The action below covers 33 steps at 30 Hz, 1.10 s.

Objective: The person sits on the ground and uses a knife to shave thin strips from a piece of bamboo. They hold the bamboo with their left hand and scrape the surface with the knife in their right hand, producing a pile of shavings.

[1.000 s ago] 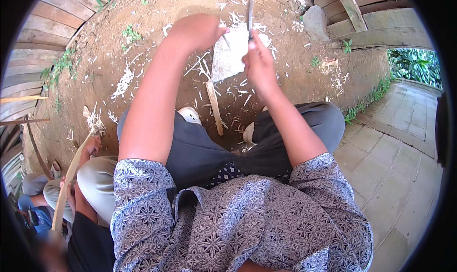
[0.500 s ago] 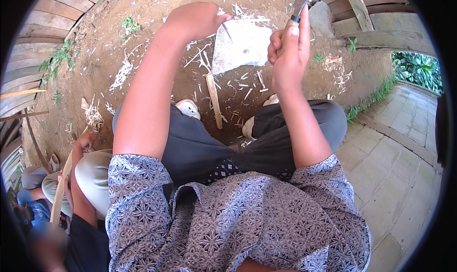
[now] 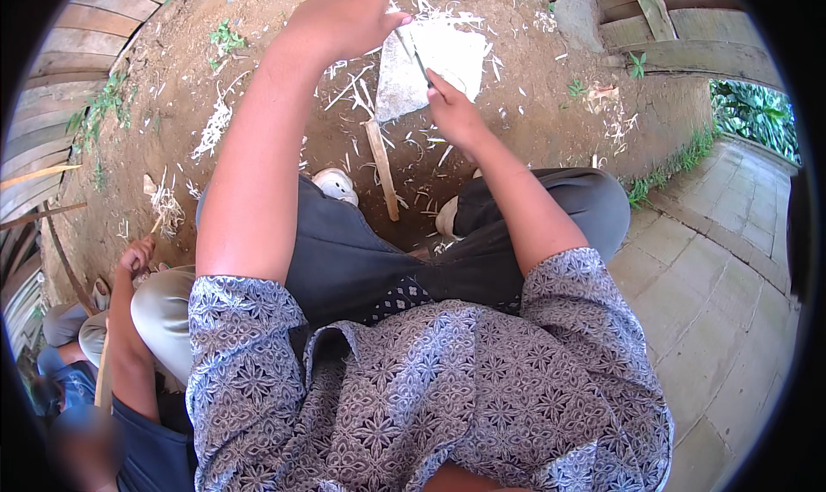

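Observation:
My right hand (image 3: pixel 453 116) is closed round the handle of a knife, its index finger stretched along it. The knife's blade (image 3: pixel 420 64) shows nearly edge-on, slanting up and left over a whitish stone block (image 3: pixel 398 92). My left hand (image 3: pixel 357 23) is closed at the block's upper left, its thumb towards the blade tip. It pinches a thin strip of wood, mostly hidden by the hand and the blade. Pale shavings (image 3: pixel 443 15) lie round the block's far edge.
A flat wooden stick (image 3: pixel 381 169) lies on the dirt between my feet. At lower left, a co-worker's hand (image 3: pixel 138 255) holds a thin piece. A plank wall (image 3: pixel 95 32) bounds the left; a grey rock (image 3: pixel 578 19) and paving (image 3: pixel 714 294) are to the right.
My right hand has come down and left from the block's right side, bringing the raised knife over the block to my left hand. The co-worker's hand has shifted slightly left.

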Available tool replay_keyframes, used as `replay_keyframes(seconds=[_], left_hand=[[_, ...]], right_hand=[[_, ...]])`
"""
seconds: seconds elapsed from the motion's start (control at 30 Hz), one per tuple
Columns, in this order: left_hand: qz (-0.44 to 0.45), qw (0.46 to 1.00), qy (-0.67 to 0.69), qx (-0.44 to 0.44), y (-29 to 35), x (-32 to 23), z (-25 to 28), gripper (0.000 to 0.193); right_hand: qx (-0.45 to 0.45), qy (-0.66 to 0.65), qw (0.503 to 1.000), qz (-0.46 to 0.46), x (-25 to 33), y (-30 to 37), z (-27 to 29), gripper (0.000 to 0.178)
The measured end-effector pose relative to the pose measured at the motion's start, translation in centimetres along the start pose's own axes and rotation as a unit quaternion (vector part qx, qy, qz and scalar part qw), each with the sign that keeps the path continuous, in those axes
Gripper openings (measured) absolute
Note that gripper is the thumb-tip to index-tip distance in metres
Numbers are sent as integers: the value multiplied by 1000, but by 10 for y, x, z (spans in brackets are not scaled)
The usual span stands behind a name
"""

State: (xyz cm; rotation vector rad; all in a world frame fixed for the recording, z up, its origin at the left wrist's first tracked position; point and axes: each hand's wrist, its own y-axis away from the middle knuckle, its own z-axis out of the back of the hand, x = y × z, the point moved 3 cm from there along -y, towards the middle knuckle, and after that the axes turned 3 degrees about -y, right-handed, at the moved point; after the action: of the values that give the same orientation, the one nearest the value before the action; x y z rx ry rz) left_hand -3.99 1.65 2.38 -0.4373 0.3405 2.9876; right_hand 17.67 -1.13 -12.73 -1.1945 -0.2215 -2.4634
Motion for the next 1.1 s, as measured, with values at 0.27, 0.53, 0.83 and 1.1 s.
replay_keyframes(seconds=[0.27,0.53,0.83,1.1], left_hand=[[36,999,21,13,9,6,11,46],[51,998,23,8,10,16,12,50],[44,999,16,10,7,17,9,50],[36,999,-2,20,2,4,12,50]], right_hand=[[-86,-367,925,-35,103,-1,44,53],[-41,-403,911,-78,121,-13,54,52],[19,-217,970,-105,75,-8,19,47],[59,14,993,-100,-19,4,-9,49]])
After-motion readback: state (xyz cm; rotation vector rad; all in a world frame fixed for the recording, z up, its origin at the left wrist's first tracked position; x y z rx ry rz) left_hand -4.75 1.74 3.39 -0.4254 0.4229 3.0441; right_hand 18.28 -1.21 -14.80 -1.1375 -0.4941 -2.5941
